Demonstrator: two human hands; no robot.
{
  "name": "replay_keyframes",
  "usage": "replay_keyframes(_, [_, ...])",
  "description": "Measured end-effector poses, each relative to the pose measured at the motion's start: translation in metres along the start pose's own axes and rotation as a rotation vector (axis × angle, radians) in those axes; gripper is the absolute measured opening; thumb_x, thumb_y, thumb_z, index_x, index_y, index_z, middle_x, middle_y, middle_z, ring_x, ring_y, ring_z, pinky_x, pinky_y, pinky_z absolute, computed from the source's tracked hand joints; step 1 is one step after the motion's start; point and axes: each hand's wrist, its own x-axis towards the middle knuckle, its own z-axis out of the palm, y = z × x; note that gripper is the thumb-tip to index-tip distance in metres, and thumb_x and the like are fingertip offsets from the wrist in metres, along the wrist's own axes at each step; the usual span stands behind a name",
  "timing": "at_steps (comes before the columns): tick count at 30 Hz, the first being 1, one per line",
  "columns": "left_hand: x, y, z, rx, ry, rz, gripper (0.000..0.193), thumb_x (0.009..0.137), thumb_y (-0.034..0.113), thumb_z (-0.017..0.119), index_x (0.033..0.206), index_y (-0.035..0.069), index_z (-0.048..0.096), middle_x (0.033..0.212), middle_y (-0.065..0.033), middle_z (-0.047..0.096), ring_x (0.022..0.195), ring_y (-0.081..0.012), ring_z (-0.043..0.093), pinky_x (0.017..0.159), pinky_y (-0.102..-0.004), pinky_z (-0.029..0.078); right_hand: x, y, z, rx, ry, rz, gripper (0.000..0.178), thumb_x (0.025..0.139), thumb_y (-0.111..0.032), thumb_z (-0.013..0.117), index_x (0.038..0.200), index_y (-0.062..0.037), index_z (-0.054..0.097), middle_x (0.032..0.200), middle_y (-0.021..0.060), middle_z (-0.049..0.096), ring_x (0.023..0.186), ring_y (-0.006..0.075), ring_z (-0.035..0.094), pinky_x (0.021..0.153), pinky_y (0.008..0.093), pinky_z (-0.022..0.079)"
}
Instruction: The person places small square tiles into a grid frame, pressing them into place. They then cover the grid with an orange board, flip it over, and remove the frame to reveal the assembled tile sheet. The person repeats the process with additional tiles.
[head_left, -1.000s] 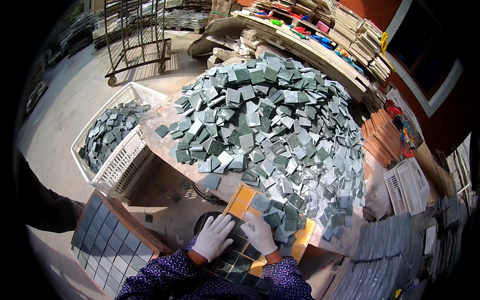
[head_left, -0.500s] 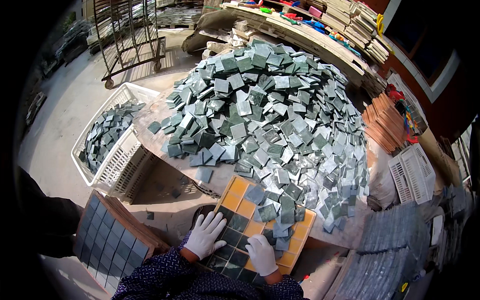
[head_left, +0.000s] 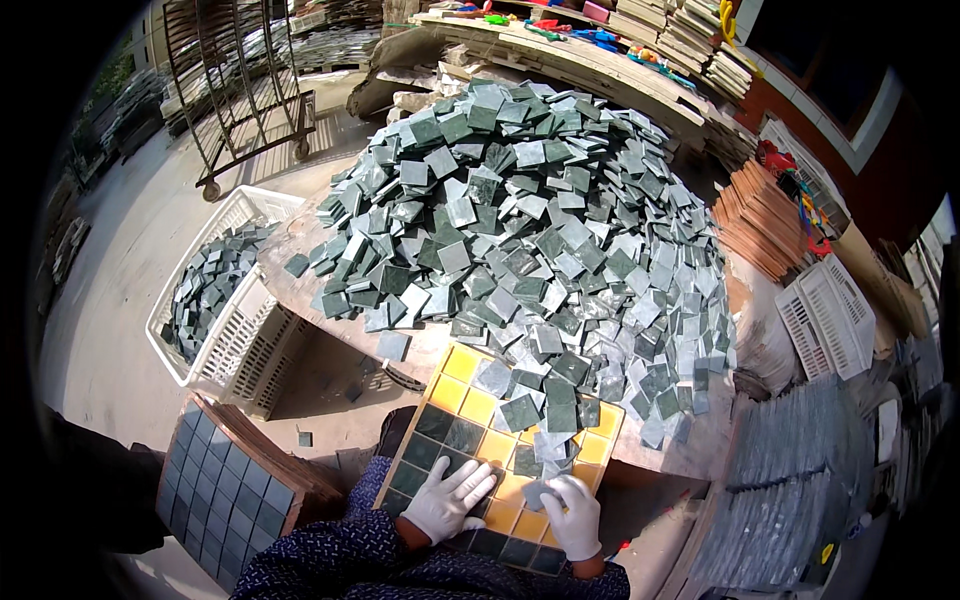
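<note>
A shallow grid tray (head_left: pixel 478 406) with yellow cells sits tilted before me. Dark green square tiles (head_left: pixel 433 422) fill cells along its left and near sides. Flat on the tray lies my left hand (head_left: pixel 447 503), white-gloved, its fingers stretched over the tiles and partly over yellow cells. My right hand (head_left: pixel 574 517), also gloved, pinches a grey square tile (head_left: pixel 540 494) above the yellow cells on the right. Loose tiles (head_left: pixel 520 412) spill over the tray's far part from a large heap of green-grey tiles (head_left: pixel 500 220) on the table.
A white plastic crate (head_left: pixel 215 350) of tiles stands left of the table. Near my left arm leans a stack of tile-filled panels (head_left: pixel 225 480). Bundled tile sheets (head_left: pixel 775 500) stand at the right, below a white basket (head_left: pixel 828 315) and reddish-brown boards (head_left: pixel 760 220).
My left hand has slid right and nearer across the tray. My right hand has shifted right and now pinches a grey tile. The whole view has moved slightly.
</note>
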Motion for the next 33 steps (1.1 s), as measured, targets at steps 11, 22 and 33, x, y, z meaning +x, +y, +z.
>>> replay_keyframes(11, [0.018, -0.038, -0.007, 0.037, 0.02, -0.091, 0.074, 0.091, 0.058, 0.044, 0.15, 0.016, 0.029, 0.153, -0.0107, 0.031, 0.141, -0.0304, 0.028, 0.11, -0.0546, 0.017, 0.048, -0.019, 0.005, -0.328, 0.029, 0.061, 0.053, 0.075, -0.031, 0.076, 0.118, -0.0072, 0.054, 0.107, 0.0185, 0.059, 0.098, 0.0379, 0.058, 0.083, 0.0443, 0.048])
replay_keyframes(22, [0.02, -0.031, 0.015, -0.051, 0.276, 0.033, 0.07, 0.089, 0.054, 0.048, 0.143, 0.01, 0.04, 0.154, -0.0125, 0.03, 0.146, -0.0323, 0.017, 0.11, -0.0625, 0.013, 0.063, 0.031, 0.0, 0.228, -0.096, 0.079, 0.047, 0.091, -0.031, 0.06, 0.128, -0.0023, 0.053, 0.115, 0.0198, 0.061, 0.104, 0.0334, 0.059, 0.09, 0.0407, 0.048])
replay_keyframes(33, [0.022, -0.032, 0.014, -0.068, 0.322, 0.059, 0.069, 0.09, 0.053, 0.049, 0.144, 0.01, 0.039, 0.153, -0.0144, 0.031, 0.145, -0.0336, 0.02, 0.11, -0.0624, 0.011, 0.046, 0.063, 0.025, 0.193, -0.317, 0.039, 0.051, 0.088, -0.026, 0.063, 0.133, -0.0071, 0.048, 0.126, 0.0178, 0.054, 0.11, 0.0331, 0.057, 0.094, 0.0427, 0.048])
